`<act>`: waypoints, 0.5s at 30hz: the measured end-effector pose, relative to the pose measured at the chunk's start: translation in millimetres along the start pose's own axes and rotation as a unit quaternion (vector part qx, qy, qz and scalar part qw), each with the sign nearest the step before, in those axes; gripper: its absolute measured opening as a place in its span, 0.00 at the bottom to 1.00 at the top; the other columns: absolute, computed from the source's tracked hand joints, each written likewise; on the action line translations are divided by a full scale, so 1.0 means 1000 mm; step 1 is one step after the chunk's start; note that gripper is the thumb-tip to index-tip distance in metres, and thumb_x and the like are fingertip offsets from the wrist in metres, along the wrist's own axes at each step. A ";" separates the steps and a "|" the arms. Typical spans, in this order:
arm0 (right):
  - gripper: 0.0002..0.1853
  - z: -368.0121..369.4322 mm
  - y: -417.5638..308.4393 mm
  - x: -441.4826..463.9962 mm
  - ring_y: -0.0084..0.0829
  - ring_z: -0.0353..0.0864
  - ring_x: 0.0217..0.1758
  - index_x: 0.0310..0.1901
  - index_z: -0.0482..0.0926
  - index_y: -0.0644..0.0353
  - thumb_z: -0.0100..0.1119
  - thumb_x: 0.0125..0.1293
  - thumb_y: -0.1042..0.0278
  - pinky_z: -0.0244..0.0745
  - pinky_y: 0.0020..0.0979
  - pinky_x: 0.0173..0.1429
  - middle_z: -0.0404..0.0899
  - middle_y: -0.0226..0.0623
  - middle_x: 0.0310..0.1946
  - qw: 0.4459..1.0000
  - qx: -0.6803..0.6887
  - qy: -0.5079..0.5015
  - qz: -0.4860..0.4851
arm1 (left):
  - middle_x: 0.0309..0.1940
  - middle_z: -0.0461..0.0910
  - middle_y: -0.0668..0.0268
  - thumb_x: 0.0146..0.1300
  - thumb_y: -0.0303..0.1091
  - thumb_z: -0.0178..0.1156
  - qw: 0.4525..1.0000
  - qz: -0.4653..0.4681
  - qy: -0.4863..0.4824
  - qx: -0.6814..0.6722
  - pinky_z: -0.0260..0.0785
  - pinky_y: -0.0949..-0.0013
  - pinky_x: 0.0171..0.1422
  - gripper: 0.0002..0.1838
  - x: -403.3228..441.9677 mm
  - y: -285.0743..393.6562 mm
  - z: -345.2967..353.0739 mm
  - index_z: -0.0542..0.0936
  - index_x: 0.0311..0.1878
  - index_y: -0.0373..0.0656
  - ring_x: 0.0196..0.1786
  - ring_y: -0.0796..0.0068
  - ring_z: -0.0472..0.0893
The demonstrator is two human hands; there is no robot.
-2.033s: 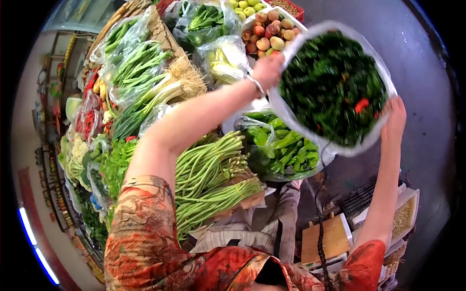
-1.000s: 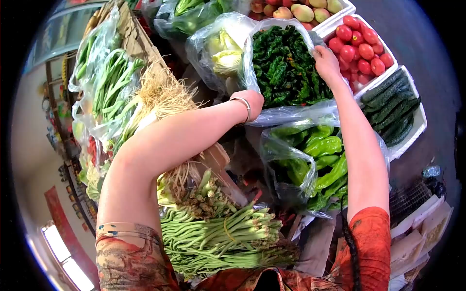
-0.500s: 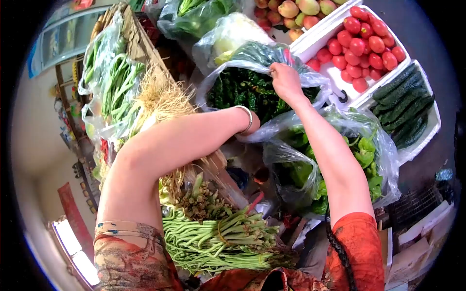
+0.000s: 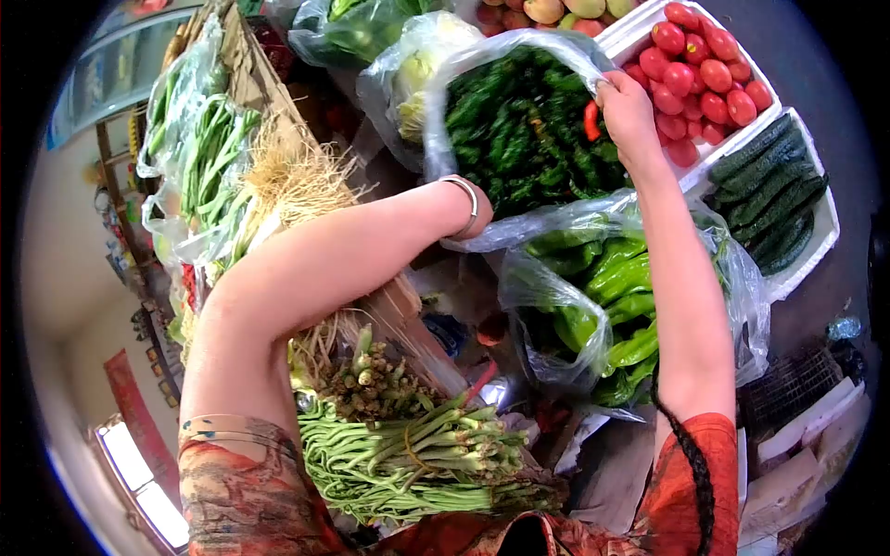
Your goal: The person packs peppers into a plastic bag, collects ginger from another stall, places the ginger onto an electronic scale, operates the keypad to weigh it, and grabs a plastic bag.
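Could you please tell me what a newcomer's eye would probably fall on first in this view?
Probably the bright red tomatoes at the upper right, beside the dark cucumbers. Next might come the clear bag of dark green peppers at upper centre, its rim held by the right hand. One red pepper stands out among them, near that hand.

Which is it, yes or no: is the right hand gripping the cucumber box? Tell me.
No, the right hand grips the rim of the plastic bag holding dark green produce.
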State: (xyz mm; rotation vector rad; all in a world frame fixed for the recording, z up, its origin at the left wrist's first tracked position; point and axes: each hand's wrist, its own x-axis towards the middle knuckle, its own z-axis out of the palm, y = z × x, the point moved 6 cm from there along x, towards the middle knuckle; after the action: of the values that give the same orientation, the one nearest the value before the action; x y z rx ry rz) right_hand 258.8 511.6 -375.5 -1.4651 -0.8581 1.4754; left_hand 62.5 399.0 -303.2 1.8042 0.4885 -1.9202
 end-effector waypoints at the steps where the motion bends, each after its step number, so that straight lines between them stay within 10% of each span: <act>1: 0.14 0.000 0.003 0.009 0.33 0.78 0.38 0.41 0.77 0.66 0.50 0.59 0.66 0.69 0.30 0.45 0.79 0.47 0.33 0.997 -0.052 0.034 -0.045 | 0.40 0.81 0.58 0.49 0.27 0.57 1.000 -0.028 0.006 -0.010 0.71 0.60 0.46 0.14 0.001 -0.002 -0.003 0.82 0.40 0.44 0.44 0.58 0.79; 11: 0.11 0.026 -0.003 -0.009 0.19 0.68 0.27 0.36 0.77 0.69 0.50 0.57 0.70 0.63 0.24 0.32 0.72 0.26 0.22 0.991 0.087 -0.097 -0.033 | 0.34 0.81 0.55 0.47 0.28 0.57 0.989 0.144 -0.030 -0.006 0.70 0.58 0.43 0.11 0.005 0.036 0.010 0.82 0.35 0.37 0.39 0.55 0.79; 15: 0.12 0.035 0.011 0.000 0.31 0.76 0.29 0.39 0.78 0.66 0.50 0.57 0.69 0.69 0.30 0.37 0.78 0.38 0.24 0.996 -0.063 0.021 -0.059 | 0.37 0.81 0.56 0.49 0.27 0.57 0.999 0.032 0.021 -0.037 0.71 0.57 0.43 0.10 -0.007 0.012 -0.007 0.81 0.36 0.38 0.41 0.56 0.79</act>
State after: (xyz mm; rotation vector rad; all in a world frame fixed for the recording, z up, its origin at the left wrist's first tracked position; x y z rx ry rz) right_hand 222.5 511.0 -383.3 -1.5055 -1.0102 1.3179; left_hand 75.5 393.9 -296.2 1.7949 0.5039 -1.8014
